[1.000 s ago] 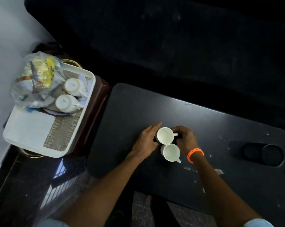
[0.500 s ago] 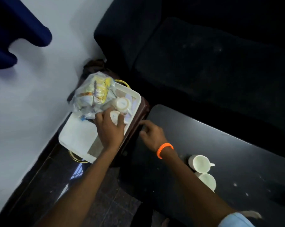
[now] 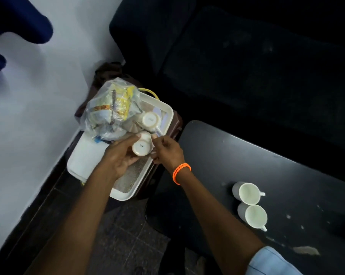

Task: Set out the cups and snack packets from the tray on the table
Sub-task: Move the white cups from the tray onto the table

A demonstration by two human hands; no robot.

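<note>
While lifted base-up above the white tray [image 3: 84,163] at frame centre: upturned white cup [image 3: 141,145], gripped by left hand [image 3: 120,155], fingers curled round its wall; right hand [image 3: 167,150] pinching at handle side. Likely light, rigid, smooth, breakable; best held by body or handle. Beyond: second upturned cup [image 3: 150,120], bagged snack packets [image 3: 112,110]; two upright cups [image 3: 248,193] on black table [image 3: 217,147], lower right.

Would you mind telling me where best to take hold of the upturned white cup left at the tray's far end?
Probably round the body of the upside-down white ceramic cup, coming from above. Its base faces up, and its handle points toward the white plastic tray's near-right side, close to the rim, leaving the wall freer.
</note>
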